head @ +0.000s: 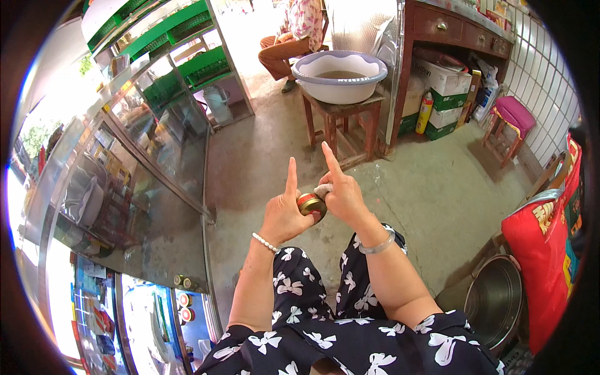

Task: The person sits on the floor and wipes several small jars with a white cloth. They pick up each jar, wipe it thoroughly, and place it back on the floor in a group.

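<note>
My left hand [283,214] grips a small round tin [309,202] with gold-coloured metal and a red band, its thumb across the near face. Against the tin's right side, my right hand [346,194] pinches a wad of greyish cloth [323,189]. Both index fingers extend forward, away from the tin. The hands are held above the floor, in front of my knees. Part of the tin is hidden by my fingers.
A glass display case [140,211] runs along the left, with several similar tins beside and in it. Ahead, a basin of murky water [340,93] rests on a wooden stool [330,119]; a person [300,33] sits beyond. At right are a metal pot [494,300] and red bag [529,234].
</note>
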The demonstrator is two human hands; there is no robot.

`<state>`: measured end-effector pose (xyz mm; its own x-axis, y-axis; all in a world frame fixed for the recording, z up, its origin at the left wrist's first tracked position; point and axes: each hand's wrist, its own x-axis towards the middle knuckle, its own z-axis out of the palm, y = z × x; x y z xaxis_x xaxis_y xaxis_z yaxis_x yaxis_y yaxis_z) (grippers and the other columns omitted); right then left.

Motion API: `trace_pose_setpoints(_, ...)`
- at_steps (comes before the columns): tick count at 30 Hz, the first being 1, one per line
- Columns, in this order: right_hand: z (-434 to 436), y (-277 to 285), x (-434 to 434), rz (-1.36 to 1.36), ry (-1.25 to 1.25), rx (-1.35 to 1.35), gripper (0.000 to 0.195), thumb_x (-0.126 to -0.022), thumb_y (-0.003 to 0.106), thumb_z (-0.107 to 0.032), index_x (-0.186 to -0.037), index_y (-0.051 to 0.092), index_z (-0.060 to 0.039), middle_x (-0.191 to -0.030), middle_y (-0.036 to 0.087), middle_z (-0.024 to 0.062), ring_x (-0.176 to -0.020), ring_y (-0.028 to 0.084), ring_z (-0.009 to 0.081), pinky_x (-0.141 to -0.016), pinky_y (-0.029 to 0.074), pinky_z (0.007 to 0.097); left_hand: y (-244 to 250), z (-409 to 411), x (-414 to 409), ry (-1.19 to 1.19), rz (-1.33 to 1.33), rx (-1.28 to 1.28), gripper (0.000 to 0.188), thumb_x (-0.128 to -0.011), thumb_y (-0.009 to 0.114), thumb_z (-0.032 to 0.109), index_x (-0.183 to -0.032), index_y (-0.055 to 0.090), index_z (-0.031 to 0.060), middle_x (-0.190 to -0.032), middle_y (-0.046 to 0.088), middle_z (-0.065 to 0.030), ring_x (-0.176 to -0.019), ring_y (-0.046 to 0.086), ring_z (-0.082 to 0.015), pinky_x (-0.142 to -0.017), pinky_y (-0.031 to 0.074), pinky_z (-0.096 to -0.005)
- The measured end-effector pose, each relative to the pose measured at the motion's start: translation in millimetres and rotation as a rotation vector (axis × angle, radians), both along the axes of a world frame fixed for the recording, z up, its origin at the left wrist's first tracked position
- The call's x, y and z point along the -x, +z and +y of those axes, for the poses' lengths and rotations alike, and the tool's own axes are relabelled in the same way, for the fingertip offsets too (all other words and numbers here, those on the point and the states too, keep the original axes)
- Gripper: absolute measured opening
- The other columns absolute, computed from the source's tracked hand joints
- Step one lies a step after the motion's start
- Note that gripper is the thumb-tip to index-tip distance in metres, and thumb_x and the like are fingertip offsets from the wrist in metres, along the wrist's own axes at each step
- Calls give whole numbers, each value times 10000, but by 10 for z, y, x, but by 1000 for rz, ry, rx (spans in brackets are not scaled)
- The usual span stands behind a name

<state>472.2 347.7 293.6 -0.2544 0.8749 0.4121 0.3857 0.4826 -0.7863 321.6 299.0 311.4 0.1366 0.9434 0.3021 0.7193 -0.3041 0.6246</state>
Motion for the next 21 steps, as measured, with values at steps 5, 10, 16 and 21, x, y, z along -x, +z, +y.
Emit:
trace_pose_setpoints(5, 93, -101, 82, 423, -12, 99, 656, -680, 494, 103, -1289, 450, -137, -786, 584, 82, -753, 599, 160, -680, 475, 268, -108, 6, 103, 42, -84, -7, 1040, -602, 703, 189, -1411, 62, 68, -693, 612, -96, -635, 592, -264, -621, 457, -337)
trace_pose_setpoints(10, 29, -109, 170, 564, 211, -78, 420, -736, 541, 52, -1135, 564, -79, -979, 601, 126, -918, 589, 206, -761, 469, 274, -295, 75, 40, 268, -6, 31, 976, -652, 700, 253, -1403, 104, 71, -778, 636, -129, -690, 613, -299, -633, 467, -360)
trace_pose_setpoints(16, -92, -125, 525, 258, 103, -154, 175, -802, 607, -111, -957, 606, -31, -890, 622, 135, -821, 610, 255, -709, 471, 289, -584, 35, 119, 210, -714, -57, 621, -820, 600, 145, -1350, 291, 53, -931, 576, -88, -818, 554, -133, -721, 463, -277)
trace_pose_setpoints(21, 114, -198, 410, 893, 209, 645, 146, -862, 553, -136, -963, 595, -40, -812, 602, 18, -672, 541, 98, -577, 451, 238, -355, -255, 169, 373, -713, -168, 685, -666, 732, 52, -1260, 402, -35, -846, 621, -79, -779, 580, -126, -710, 479, -253)
